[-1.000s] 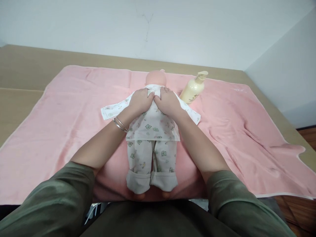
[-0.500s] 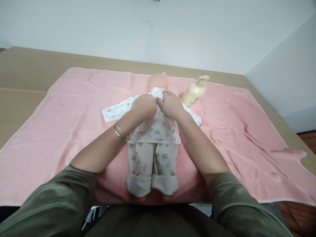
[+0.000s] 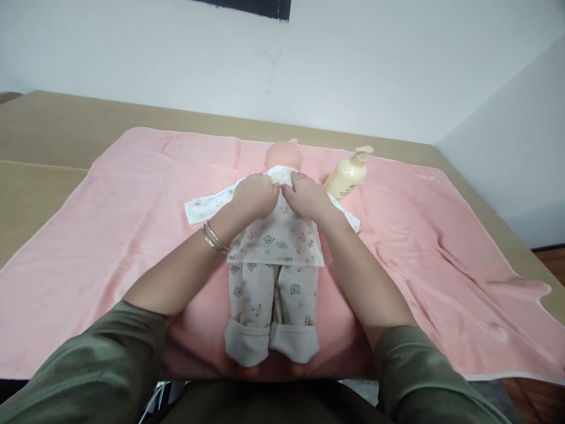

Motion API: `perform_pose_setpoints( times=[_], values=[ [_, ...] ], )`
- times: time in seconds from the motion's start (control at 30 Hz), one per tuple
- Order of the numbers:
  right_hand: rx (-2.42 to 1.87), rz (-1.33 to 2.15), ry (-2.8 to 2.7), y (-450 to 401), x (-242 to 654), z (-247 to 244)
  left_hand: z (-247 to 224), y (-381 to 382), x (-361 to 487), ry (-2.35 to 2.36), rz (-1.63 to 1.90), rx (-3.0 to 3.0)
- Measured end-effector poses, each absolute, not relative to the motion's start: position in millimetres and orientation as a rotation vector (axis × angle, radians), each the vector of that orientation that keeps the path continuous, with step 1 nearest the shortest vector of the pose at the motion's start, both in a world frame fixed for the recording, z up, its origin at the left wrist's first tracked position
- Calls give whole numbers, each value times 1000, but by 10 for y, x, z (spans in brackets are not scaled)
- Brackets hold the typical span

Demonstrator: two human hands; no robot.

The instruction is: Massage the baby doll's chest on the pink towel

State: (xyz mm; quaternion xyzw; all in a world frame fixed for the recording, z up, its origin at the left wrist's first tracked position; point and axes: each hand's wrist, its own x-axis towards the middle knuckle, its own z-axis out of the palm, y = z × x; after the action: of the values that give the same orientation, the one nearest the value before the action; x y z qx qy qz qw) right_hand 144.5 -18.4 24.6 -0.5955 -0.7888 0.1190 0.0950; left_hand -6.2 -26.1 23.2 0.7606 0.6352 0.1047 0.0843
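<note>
Pale wall [image 3: 353, 76], with a dark panel [image 3: 260, 7] at the top of my head view and thin cracks between panel and table. Table [image 3: 75, 132]: its surface showed as strips to the left, far side and right of a pink blanket [image 3: 141, 182]. Blanket: white-edged, far corners rounded, wrinkled on the right; wide stretches lay at either side of the doll, and the near edge ran close to the person's waist.

Container, one: a cream pump bottle [image 3: 346, 178], near the right hand, its base partly hidden; I could not tell its contents.

Doll [image 3: 283, 154], one: mid-blanket, between the forearms. I noted its long axis running straight out from the person, head toward the wall, feet just inside the near edge; face up or down, I could not tell. Printed shirt [image 3: 276, 235] over the torso, sleeves spread sideways, hem over the trousers [image 3: 251, 294], whose cuffs were turned up.

Hands, two: left [image 3: 256, 194], fingers curled on the shirt below the collar; right [image 3: 308, 195], bent likewise, thumbs nearly meeting. Whether either pinched cloth, I could not tell. Bangles [image 3: 215, 238], at the left wrist.
</note>
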Motion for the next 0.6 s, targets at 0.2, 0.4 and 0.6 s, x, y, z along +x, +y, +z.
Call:
perform_pose_setpoints(
  times=[0.2,0.4,0.6],
  values=[
    [-1794,303,-2304,-125,1437,175,305,-343,-33,1909,162,2328],
    [-1874,56,-2390,-378,1253,207,77,-48,-163,1841,411,2253],
    [-1791,215,-2400,-286,1346,244,74,-57,-145,1829,474,2186]
  ],
)
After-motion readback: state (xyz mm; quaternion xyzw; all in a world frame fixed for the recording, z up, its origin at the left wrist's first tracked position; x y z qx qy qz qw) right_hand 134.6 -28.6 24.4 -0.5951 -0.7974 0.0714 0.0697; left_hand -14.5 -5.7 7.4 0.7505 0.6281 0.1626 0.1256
